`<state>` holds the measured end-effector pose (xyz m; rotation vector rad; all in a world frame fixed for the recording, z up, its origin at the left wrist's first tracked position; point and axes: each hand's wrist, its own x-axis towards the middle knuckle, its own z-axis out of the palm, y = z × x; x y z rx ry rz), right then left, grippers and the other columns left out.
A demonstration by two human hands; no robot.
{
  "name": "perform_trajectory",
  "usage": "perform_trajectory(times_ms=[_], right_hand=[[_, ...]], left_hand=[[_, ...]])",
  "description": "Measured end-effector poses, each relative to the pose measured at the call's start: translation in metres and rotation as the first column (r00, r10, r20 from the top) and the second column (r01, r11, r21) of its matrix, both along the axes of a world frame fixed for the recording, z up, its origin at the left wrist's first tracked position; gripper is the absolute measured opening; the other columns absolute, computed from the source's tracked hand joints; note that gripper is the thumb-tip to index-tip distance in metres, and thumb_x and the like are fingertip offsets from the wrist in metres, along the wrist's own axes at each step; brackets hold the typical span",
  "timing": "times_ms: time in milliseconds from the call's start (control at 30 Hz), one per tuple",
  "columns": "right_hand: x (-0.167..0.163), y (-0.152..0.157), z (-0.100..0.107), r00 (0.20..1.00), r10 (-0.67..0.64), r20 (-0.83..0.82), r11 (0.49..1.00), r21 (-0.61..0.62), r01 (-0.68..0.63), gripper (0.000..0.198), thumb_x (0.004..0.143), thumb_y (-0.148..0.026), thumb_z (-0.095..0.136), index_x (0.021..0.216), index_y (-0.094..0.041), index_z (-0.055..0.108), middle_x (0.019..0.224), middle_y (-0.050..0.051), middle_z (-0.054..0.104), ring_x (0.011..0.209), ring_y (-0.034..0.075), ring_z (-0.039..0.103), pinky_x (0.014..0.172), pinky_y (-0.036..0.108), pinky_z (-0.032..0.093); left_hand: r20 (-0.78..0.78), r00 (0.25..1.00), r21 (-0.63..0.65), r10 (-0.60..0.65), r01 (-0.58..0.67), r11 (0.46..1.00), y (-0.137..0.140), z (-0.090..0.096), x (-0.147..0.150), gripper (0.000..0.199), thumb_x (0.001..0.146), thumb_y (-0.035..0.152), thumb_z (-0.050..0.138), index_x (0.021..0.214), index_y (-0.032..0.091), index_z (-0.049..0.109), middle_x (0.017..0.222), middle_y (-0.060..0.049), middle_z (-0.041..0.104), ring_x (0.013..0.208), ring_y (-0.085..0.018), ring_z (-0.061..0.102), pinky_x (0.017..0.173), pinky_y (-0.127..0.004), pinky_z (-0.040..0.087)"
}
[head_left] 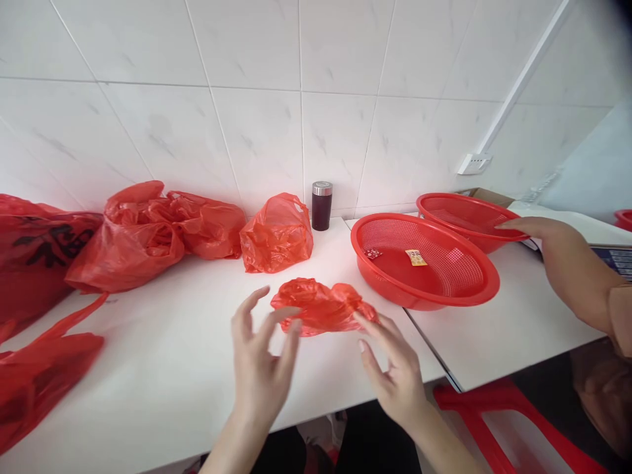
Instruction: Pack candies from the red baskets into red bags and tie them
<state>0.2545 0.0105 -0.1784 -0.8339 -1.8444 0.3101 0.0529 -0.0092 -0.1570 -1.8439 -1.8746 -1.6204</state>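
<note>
A crumpled red plastic bag (pixel 316 309) lies on the white table in front of me, its top edge loosely bunched. My left hand (pixel 264 349) hovers at its near left side with the fingers spread and curved. On the other side, my right hand (pixel 392 362) has its fingers apart, the index fingertip at the bag's right edge; whether it touches I cannot tell. Neither hand grips anything. Just beyond, to the right, stands a red mesh basket (pixel 424 293) holding a small yellow packet (pixel 415 257) and a small dark red patterned packet (pixel 372 253).
Several filled red plastic bags (pixel 276 234) line the wall and left side. A dark tumbler (pixel 322 207) stands at the back. Another person's hand (pixel 518 227) is on a second red basket (pixel 464 214) at right. A red stool (pixel 508 408) stands below the table's front edge.
</note>
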Motion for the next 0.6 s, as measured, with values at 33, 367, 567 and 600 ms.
perform_trajectory(times_ms=[33, 367, 567, 600], right_hand=[[-0.004, -0.004, 0.004, 0.999, 0.046, 0.019, 0.999, 0.015, -0.047, 0.051, 0.090, -0.007, 0.047, 0.138, -0.024, 0.050, 0.128, 0.009, 0.055, 0.120, 0.023, 0.053, 0.098, 0.039, 0.051], [0.036, -0.007, 0.000, 0.960, -0.244, -0.137, 0.961, -0.170, 0.220, 0.042, 0.093, -0.020, 0.051, 0.134, -0.027, 0.053, 0.130, 0.010, 0.052, 0.119, 0.027, 0.053, 0.088, 0.041, 0.055], [0.015, -0.013, 0.045, 0.990, -0.137, -0.020, 0.986, 0.098, 0.139, 0.033, 0.088, -0.011, 0.051, 0.114, -0.027, 0.062, 0.113, 0.009, 0.058, 0.105, 0.024, 0.058, 0.084, 0.040, 0.053], [0.004, -0.012, 0.051, 0.998, -0.001, 0.068, 0.994, 0.105, -0.006, 0.035, 0.087, -0.009, 0.050, 0.115, -0.027, 0.061, 0.108, 0.008, 0.061, 0.101, 0.023, 0.059, 0.081, 0.037, 0.054]], left_hand=[[-0.147, 0.989, -0.028, -0.003, -0.001, 1.000, 0.003, 0.004, 0.010, 0.013, 0.086, 0.032, 0.060, 0.092, 0.027, 0.071, 0.142, -0.010, 0.042, 0.135, -0.034, 0.035, 0.106, -0.058, 0.032], [-0.476, 0.878, -0.590, 0.045, -0.357, 0.725, 0.031, -0.026, -0.068, 0.034, 0.087, 0.021, 0.039, 0.097, 0.018, 0.071, 0.150, -0.014, 0.037, 0.111, -0.037, 0.059, 0.079, -0.046, 0.051], [-0.201, 0.974, -0.673, -0.108, -0.057, 0.738, 0.020, -0.004, -0.055, 0.051, 0.083, 0.016, 0.036, 0.126, 0.031, 0.059, 0.126, -0.004, 0.060, 0.084, -0.022, 0.066, 0.066, -0.030, 0.048], [-0.127, 0.983, -0.666, -0.132, 0.014, 0.746, 0.020, 0.001, -0.048, 0.049, 0.083, 0.017, 0.038, 0.125, 0.031, 0.061, 0.119, -0.004, 0.063, 0.084, -0.022, 0.066, 0.068, -0.030, 0.048]])
